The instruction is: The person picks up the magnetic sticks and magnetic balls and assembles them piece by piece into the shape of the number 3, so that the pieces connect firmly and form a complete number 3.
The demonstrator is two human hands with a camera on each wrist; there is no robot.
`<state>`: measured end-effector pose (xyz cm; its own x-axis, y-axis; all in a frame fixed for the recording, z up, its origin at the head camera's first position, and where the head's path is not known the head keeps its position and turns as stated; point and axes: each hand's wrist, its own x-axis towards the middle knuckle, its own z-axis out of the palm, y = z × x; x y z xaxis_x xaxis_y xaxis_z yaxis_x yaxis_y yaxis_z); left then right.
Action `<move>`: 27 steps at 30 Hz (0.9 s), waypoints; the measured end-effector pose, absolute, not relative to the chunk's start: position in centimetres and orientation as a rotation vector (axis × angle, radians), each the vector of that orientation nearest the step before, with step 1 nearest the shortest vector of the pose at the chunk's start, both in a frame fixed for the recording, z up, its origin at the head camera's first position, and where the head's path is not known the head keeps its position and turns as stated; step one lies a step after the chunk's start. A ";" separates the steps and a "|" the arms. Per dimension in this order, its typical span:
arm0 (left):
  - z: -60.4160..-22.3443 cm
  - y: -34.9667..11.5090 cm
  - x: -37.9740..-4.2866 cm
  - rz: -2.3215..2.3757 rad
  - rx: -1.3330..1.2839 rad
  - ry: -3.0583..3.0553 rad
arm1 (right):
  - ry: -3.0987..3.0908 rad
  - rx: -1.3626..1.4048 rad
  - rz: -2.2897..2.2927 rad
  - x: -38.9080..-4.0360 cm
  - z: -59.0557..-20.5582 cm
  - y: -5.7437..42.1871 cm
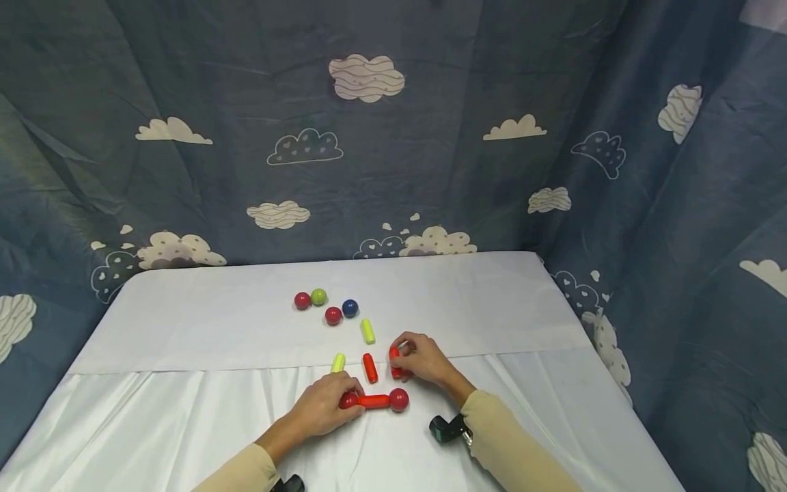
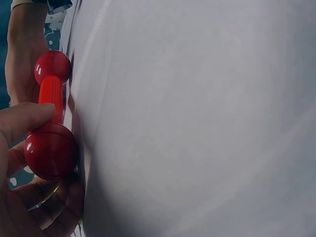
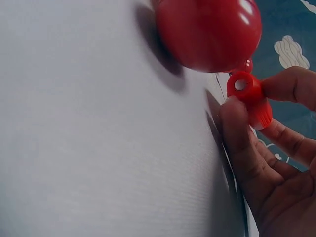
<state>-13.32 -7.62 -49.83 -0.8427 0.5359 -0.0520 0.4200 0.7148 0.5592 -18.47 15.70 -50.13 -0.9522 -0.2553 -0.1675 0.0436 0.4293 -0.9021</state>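
Note:
Near the front of the table, my left hand [image 1: 321, 408] grips a dumbbell-shaped piece: a ribbed red tube [image 1: 374, 402] with a glossy red ball at each end. The thumb lies over the tube beside the left ball [image 2: 51, 153], as the left wrist view shows. The far ball [image 1: 399, 400] points toward my right side. Just behind it, my right hand [image 1: 425, 358] pinches another short red tube [image 3: 252, 98] between thumb and fingers. A round hole shows in that tube's end. Between the hands and slightly farther back lies a loose red tube [image 1: 369, 367].
Two yellow-green tubes lie on the white cloth, one [image 1: 367, 331] farther back, the other [image 1: 338, 363] just behind my left hand. Beyond them rest two red balls [image 1: 302, 301], a green ball [image 1: 318, 296] and a blue ball [image 1: 350, 308]. A cloud-patterned curtain [image 1: 418, 171] surrounds the table.

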 end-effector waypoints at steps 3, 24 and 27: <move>-49.8 -7.6 -13.4 0.799 0.761 2.717 | 2.376 -0.188 -1.565 -18.4 -50.1 15.8; -49.7 -7.6 -13.2 0.805 0.776 2.713 | 2.304 -0.177 -1.585 -16.6 -50.1 15.9; -49.6 -7.7 -13.2 0.802 0.782 2.714 | 2.295 -0.187 -1.593 -16.7 -50.1 15.9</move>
<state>-13.21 -7.71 -49.65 -0.8386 0.5429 -0.0443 0.4316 0.7119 0.5539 -16.68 15.93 -50.12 -0.9336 -0.2968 -0.2009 0.0845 0.3625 -0.9281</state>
